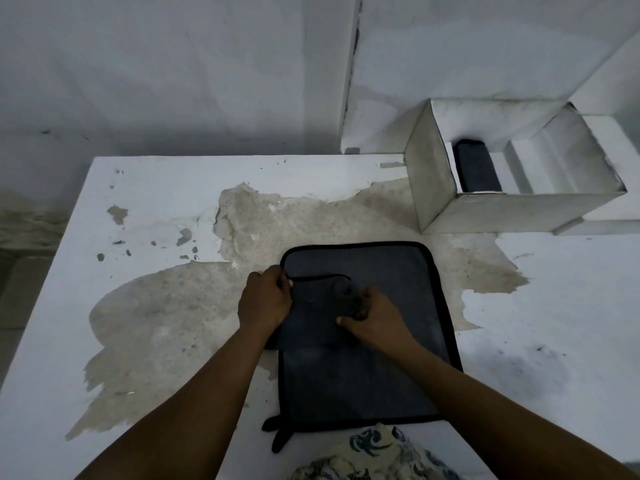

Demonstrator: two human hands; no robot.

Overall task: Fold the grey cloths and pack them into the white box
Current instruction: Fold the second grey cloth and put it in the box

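A dark grey cloth (381, 382) with a black hem lies spread on the white table, near its front middle. On top of it sits a smaller folded grey cloth (317, 317). My left hand (265, 299) pinches that folded cloth's left edge near its far corner. My right hand (372, 315) grips a bunched part of it on the right. The white box (519, 211) stands open at the back right. A folded grey cloth (476, 166) stands upright inside it, against the left wall.
The table (166, 188) has a large patch of peeled paint across its middle. A white wall rises behind it. A patterned garment (374, 455) shows at the bottom edge. The table's left edge drops off to the floor.
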